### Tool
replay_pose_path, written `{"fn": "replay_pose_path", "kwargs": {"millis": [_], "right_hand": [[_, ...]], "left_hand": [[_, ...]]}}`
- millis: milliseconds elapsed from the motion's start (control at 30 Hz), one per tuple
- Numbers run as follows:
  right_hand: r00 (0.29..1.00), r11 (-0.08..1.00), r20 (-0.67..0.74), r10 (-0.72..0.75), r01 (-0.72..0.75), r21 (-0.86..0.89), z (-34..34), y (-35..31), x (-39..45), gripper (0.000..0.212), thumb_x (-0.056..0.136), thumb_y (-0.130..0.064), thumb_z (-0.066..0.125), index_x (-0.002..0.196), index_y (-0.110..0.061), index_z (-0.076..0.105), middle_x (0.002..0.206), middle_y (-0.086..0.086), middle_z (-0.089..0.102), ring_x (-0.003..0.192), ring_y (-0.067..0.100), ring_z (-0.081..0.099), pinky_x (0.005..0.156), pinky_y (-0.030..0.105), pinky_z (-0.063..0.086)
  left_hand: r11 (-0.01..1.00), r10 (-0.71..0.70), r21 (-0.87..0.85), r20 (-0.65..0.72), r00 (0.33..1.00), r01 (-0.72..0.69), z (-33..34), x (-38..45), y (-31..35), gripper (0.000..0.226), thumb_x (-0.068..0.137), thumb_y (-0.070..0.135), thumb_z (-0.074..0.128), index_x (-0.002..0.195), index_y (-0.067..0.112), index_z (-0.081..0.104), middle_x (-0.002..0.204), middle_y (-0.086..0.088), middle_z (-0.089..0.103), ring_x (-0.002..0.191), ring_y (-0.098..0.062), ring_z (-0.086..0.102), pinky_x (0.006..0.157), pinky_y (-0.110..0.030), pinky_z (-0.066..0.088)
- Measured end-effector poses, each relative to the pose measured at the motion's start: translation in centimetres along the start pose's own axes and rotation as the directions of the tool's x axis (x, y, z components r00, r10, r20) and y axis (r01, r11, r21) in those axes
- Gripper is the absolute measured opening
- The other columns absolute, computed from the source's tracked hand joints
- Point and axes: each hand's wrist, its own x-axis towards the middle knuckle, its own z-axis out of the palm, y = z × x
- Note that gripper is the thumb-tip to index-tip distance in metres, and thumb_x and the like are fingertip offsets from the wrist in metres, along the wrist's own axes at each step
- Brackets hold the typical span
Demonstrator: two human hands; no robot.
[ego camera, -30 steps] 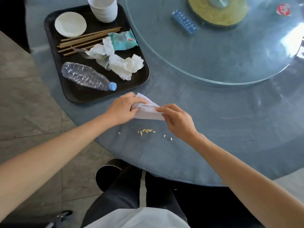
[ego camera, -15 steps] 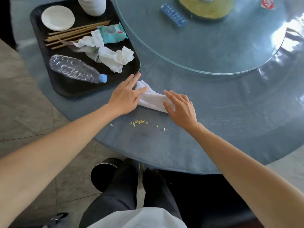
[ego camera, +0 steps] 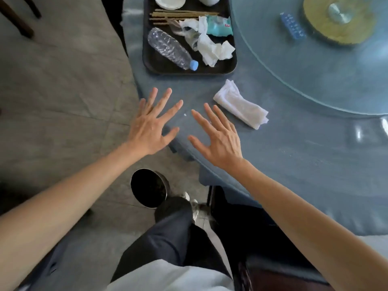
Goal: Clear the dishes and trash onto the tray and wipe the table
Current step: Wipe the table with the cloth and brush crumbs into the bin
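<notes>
While both palms face down, left hand point(ego camera: 149, 131) fingers spread wide, right hand point(ego camera: 218, 139) likewise, cloth point(ego camera: 241, 105) lying apart

The scene is lit by soft, even daylight. Bright window glare is reflected on the glass turntable point(ego camera: 315, 85) at the right edge. Slight motion blur is seen throughout, and wide-angle bending is noticed toward the borders.

Glass turntable point(ego camera: 315, 85), blue box point(ego camera: 292, 26), floor bin point(ego camera: 149, 187).
</notes>
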Motion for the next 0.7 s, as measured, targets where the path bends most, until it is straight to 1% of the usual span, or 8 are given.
{"fn": "replay_pose_path", "kwargs": {"millis": [100, 200, 300, 367, 467, 533, 633, 700], "right_hand": [[0.992, 0.997, 0.097, -0.075, 0.071, 0.040, 3.0, -3.8, 0.1, 0.067, 0.096, -0.068, 0.051, 0.156, -0.039, 0.043, 0.167, -0.002, 0.036, 0.156, 0.023, 0.028, 0.114, 0.045, 0.039], [0.970, 0.984, 0.209, -0.123, 0.092, 0.154, 6.7, -7.1, -0.5, 0.067, 0.096, -0.068, 0.051, 0.157, -0.041, 0.040, 0.167, -0.006, 0.034, 0.156, 0.020, 0.027, 0.108, 0.047, 0.048], [0.918, 0.980, 0.377, -0.125, 0.056, 0.188, 11.4, -9.1, -2.2, 0.068, 0.095, -0.068, 0.050, 0.157, -0.045, 0.036, 0.167, -0.010, 0.032, 0.154, 0.018, 0.030, 0.100, 0.047, 0.054], [0.852, 0.982, 0.515, -0.092, -0.008, 0.189, 15.7, -9.3, -3.7, 0.070, 0.095, -0.069, 0.050, 0.158, -0.045, 0.032, 0.167, -0.007, 0.034, 0.152, 0.021, 0.033, 0.106, 0.047, 0.049], [0.740, 0.973, 0.672, -0.005, -0.152, 0.174, 23.6, -7.7, -6.8, 0.074, 0.096, -0.066, 0.054, 0.160, -0.037, 0.031, 0.166, -0.002, 0.035, 0.153, 0.024, 0.031, 0.122, 0.047, 0.031], [0.694, 0.956, 0.712, 0.105, -0.267, 0.119, 28.9, -6.3, -9.0, 0.078, 0.095, -0.066, 0.056, 0.161, -0.034, 0.029, 0.166, -0.003, 0.036, 0.152, 0.024, 0.033, 0.122, 0.047, 0.031], [0.609, 0.894, 0.747, 0.265, -0.446, 0.047, 36.5, -4.6, -11.4, 0.080, 0.097, -0.056, 0.063, 0.162, -0.024, 0.029, 0.166, 0.001, 0.035, 0.151, 0.024, 0.034, 0.120, 0.040, 0.030], [0.547, 0.854, 0.768, 0.334, -0.520, -0.001, 41.2, -3.0, -12.9, 0.081, 0.098, -0.053, 0.063, 0.163, -0.020, 0.026, 0.167, 0.003, 0.033, 0.152, 0.026, 0.034, 0.120, 0.040, 0.030]], "left_hand": [[0.989, -0.145, -0.012, -0.019, 0.989, 0.145, 0.2, -5.3, -2.5, 0.070, 0.095, 0.055, 0.051, 0.158, 0.037, 0.028, 0.170, -0.002, 0.012, 0.157, -0.035, 0.004, 0.119, -0.060, 0.021], [0.949, -0.307, -0.065, 0.023, 0.952, 0.307, 1.5, -10.5, -5.2, 0.071, 0.093, 0.056, 0.047, 0.158, 0.037, 0.028, 0.171, -0.001, 0.011, 0.157, -0.034, 0.002, 0.120, -0.057, 0.016], [0.873, -0.465, -0.112, 0.102, 0.879, 0.475, 4.4, -15.6, -7.8, 0.074, 0.092, 0.058, 0.045, 0.160, 0.039, 0.021, 0.171, 0.003, 0.002, 0.157, -0.033, -0.003, 0.122, -0.058, 0.012], [0.794, -0.559, -0.161, 0.187, 0.808, 0.586, 7.5, -18.9, -9.3, 0.075, 0.093, 0.058, 0.044, 0.160, 0.038, 0.018, 0.171, 0.006, -0.003, 0.156, -0.032, -0.008, 0.123, -0.059, 0.011], [0.602, -0.679, -0.240, 0.349, 0.646, 0.762, 14.3, -23.4, -11.8, 0.079, 0.096, 0.054, 0.054, 0.162, 0.031, 0.017, 0.171, 0.005, -0.004, 0.156, -0.030, -0.014, 0.124, -0.057, 0.007], [0.419, -0.732, -0.285, 0.455, 0.507, 0.862, 19.6, -26.1, -13.2, 0.087, 0.094, 0.057, 0.057, 0.162, 0.028, 0.012, 0.171, 0.002, -0.003, 0.156, -0.030, -0.012, 0.125, -0.055, 0.004], [0.085, -0.749, -0.373, 0.588, 0.306, 0.924, 27.0, -29.2, -14.6, 0.089, 0.091, 0.055, 0.063, 0.162, 0.031, 0.014, 0.171, 0.004, 0.006, 0.157, -0.023, 0.004, 0.126, -0.046, 0.011], [-0.069, -0.728, -0.418, 0.642, 0.240, 0.906, 31.7, -30.8, -15.0, 0.090, 0.092, 0.045, 0.068, 0.162, 0.029, 0.015, 0.170, 0.003, 0.014, 0.155, -0.021, 0.016, 0.123, -0.038, 0.019]]}}
